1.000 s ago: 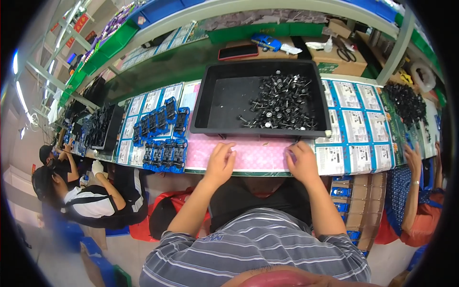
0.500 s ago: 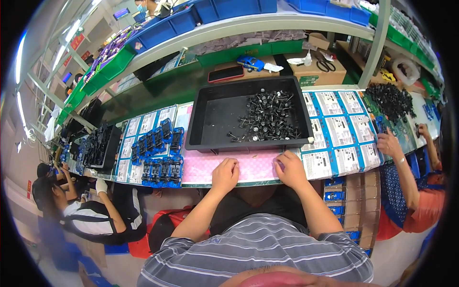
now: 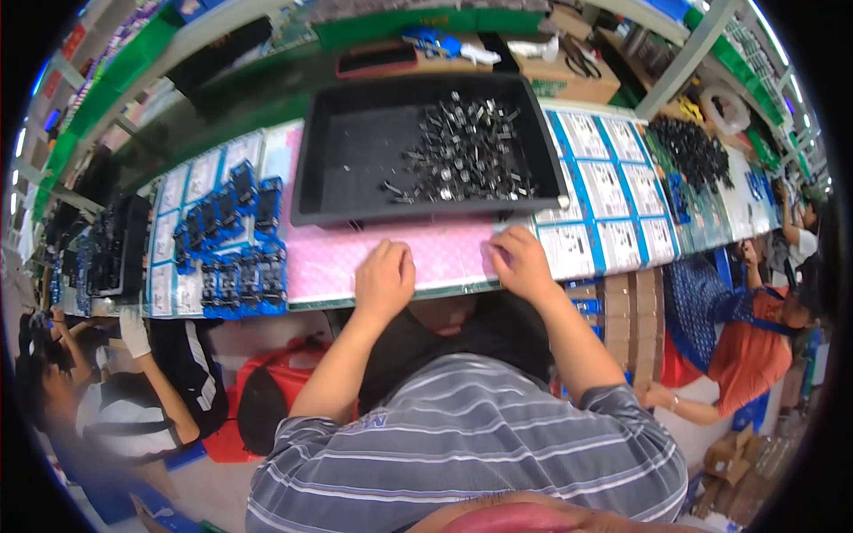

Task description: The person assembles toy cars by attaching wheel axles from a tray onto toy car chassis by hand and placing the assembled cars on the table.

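My left hand (image 3: 384, 277) rests on the pink sheet (image 3: 322, 253) at the near table edge, its fingers curled in with nothing showing in them. Just right of it, my right hand (image 3: 522, 259) lies on the same edge, loosely closed, with no object visible. Beyond both hands stands a large black tray (image 3: 346, 151). A heap of small black parts with shiny metal pins (image 3: 466, 151) fills its right half. To the left of my left hand sit several blue-and-black toy car chassis (image 3: 244, 280), grouped in rows. Motion blurs the picture slightly.
Printed blue-and-white sheets (image 3: 613, 191) cover the table on the right, before a black pile (image 3: 693, 153). Behind the tray lie a phone (image 3: 378, 60), a blue toy car (image 3: 433, 42) and scissors (image 3: 582, 60). Co-workers sit left and right; one hand (image 3: 657, 395) is near my right elbow.
The whole view has shifted, so the table appears higher and further left. My hands stay at the table edge. The right co-worker has drawn an arm back from the table.
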{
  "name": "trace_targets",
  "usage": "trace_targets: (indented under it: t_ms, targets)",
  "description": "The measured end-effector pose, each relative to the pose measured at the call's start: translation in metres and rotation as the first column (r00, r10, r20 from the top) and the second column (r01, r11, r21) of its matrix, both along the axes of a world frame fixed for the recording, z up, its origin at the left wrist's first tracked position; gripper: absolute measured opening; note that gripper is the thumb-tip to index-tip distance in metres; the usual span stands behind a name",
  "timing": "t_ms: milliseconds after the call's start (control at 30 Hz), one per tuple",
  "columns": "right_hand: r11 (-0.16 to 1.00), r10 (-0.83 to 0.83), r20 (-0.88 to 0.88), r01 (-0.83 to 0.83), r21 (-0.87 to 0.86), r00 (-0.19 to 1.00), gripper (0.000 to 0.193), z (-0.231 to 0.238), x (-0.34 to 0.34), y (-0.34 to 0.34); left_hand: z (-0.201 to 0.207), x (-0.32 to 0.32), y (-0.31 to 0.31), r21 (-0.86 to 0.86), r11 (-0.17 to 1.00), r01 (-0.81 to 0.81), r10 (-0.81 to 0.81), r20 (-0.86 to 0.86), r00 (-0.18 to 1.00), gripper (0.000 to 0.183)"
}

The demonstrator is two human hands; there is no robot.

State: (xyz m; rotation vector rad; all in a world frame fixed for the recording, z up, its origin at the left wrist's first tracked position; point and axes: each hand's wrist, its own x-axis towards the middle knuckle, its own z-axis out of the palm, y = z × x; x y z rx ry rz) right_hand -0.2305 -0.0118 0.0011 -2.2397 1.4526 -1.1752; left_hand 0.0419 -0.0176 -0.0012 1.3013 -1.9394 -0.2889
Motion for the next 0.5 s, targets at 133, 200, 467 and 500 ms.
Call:
trace_targets:
  t_ms: [133, 200, 467, 500]
  targets:
    - [0.999, 0.0, 0.232, -0.013, 0.052, 0.973, 0.002, 0.049, 0.0, 0.01, 0.004, 0.002, 0.001, 0.07, 0.998, 0.009, -0.007, -0.034, 0.999, 0.005]
    - [0.996, -0.019, 0.168, 0.034, -0.086, 0.986, 0.004, 0.081, -0.004, -0.003, 0.003, 0.003, 0.001, 0.085, 0.996, -0.007, 0.008, -0.021, 1.0, 0.005]
    - [0.98, 0.096, -0.263, -0.045, 0.192, 0.96, 0.021, 0.063, -0.026, -0.158, 0.0, -0.003, 0.0, 0.086, 0.996, -0.002, 0.0, 0.019, 1.0, 0.005]
    - [0.964, 0.196, -0.376, -0.108, 0.242, 0.906, 0.024, 0.057, -0.022, -0.165, 0.0, -0.003, -0.001, 0.087, 0.996, -0.005, 0.003, 0.021, 1.0, 0.005]
